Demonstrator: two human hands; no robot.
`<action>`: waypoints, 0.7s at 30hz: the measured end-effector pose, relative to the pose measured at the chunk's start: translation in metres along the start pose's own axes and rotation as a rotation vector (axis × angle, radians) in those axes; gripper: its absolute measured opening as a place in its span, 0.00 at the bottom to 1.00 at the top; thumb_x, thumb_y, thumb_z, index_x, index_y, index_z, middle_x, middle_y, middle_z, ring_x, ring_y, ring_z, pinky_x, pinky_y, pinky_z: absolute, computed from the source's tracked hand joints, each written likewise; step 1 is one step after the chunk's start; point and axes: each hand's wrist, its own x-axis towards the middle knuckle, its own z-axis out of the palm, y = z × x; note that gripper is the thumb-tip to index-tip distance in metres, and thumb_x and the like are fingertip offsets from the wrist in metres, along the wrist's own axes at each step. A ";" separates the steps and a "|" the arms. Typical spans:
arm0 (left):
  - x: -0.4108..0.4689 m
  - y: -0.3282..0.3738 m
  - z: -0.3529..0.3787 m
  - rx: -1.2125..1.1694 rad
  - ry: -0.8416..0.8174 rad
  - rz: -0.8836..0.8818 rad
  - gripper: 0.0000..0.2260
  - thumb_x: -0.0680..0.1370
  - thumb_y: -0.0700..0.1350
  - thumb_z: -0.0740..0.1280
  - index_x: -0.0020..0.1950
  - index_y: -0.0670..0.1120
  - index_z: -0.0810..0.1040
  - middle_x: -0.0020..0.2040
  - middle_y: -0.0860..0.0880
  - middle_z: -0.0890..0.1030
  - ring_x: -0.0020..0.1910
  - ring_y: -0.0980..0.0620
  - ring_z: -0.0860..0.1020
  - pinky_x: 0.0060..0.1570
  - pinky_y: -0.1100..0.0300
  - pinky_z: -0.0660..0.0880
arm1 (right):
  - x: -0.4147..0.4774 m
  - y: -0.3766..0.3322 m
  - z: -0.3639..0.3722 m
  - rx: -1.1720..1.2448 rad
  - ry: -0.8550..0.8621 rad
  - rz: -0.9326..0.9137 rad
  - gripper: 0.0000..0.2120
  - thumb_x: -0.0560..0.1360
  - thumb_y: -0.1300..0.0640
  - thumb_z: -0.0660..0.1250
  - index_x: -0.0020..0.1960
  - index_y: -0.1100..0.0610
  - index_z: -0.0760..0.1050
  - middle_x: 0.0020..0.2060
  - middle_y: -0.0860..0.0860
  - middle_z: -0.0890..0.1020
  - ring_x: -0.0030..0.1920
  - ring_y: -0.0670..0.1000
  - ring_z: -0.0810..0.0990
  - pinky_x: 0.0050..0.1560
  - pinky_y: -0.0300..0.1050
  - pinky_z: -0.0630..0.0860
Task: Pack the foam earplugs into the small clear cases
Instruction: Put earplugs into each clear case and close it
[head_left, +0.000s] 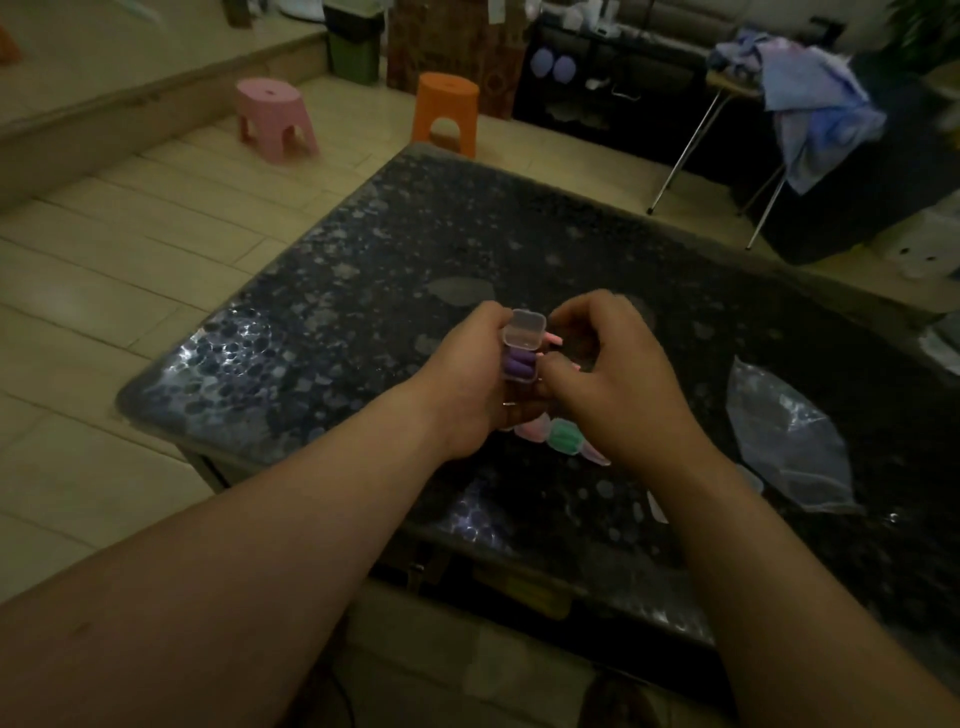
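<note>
Head view. The left hand (470, 376) is curled round a small clear case (521, 347), held above the counter (363, 291) with its lid swung up. Purple earplugs (514, 365) lie inside the case, against the left fingers. The right hand (618, 374) is just beside the case on its right, fingers curled and thumb tip at the case's edge; whether it pinches anything cannot be told. Under the hands, a case of green earplugs (563, 437) rests on the counter. A clear plastic bag (789, 431) lies to the right, well apart.

Single head-worn wide-angle view, forward and down, close over the dark table (363, 249).
</note>
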 end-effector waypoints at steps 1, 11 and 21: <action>-0.001 0.001 0.001 -0.008 -0.002 0.002 0.20 0.83 0.55 0.56 0.62 0.47 0.84 0.49 0.45 0.87 0.46 0.47 0.82 0.51 0.51 0.78 | 0.000 0.002 -0.002 0.007 -0.015 0.008 0.21 0.76 0.53 0.75 0.67 0.46 0.74 0.59 0.45 0.75 0.57 0.43 0.78 0.54 0.42 0.77; -0.002 0.000 0.003 0.028 -0.008 0.018 0.23 0.85 0.59 0.52 0.60 0.47 0.82 0.45 0.44 0.85 0.35 0.50 0.83 0.35 0.58 0.79 | -0.007 0.006 0.012 -0.180 -0.056 -0.112 0.34 0.74 0.50 0.79 0.76 0.45 0.69 0.66 0.43 0.76 0.66 0.45 0.75 0.69 0.56 0.76; -0.010 0.007 0.004 0.029 -0.070 0.031 0.24 0.86 0.60 0.51 0.65 0.44 0.78 0.52 0.40 0.82 0.43 0.48 0.83 0.38 0.56 0.81 | -0.013 0.006 0.016 -0.175 0.025 -0.223 0.14 0.76 0.53 0.76 0.59 0.45 0.76 0.54 0.42 0.77 0.54 0.45 0.78 0.58 0.56 0.80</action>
